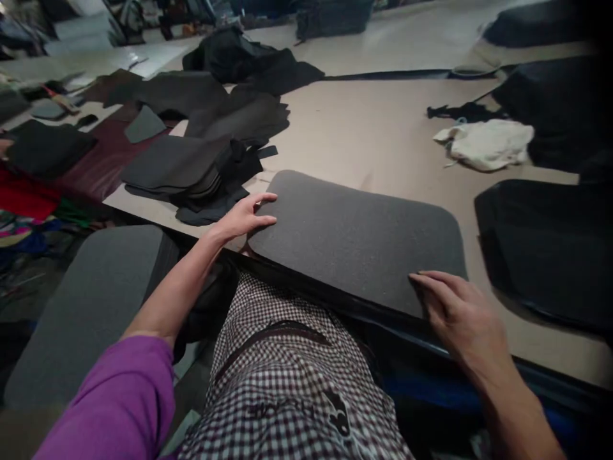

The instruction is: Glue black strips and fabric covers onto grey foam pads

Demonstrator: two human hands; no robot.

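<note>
A dark grey panel with rounded corners [354, 236] lies flat along the near edge of the table. My left hand [246, 214] is at its left end, thumb and fingers apart, the fingertips touching the panel's edge. At the right end, my right hand [453, 303] has its fingers pressed together over the panel's near right corner, seemingly pinching its edge. Part of that corner is hidden under the hand.
Stacked dark pieces [177, 163] lie left of the panel, with more dark fabric [239, 57] behind. A white cloth [493, 144] and a black padded piece [546, 249] are on the right. A grey stack [96, 300] stands at lower left, beside the table [364, 121].
</note>
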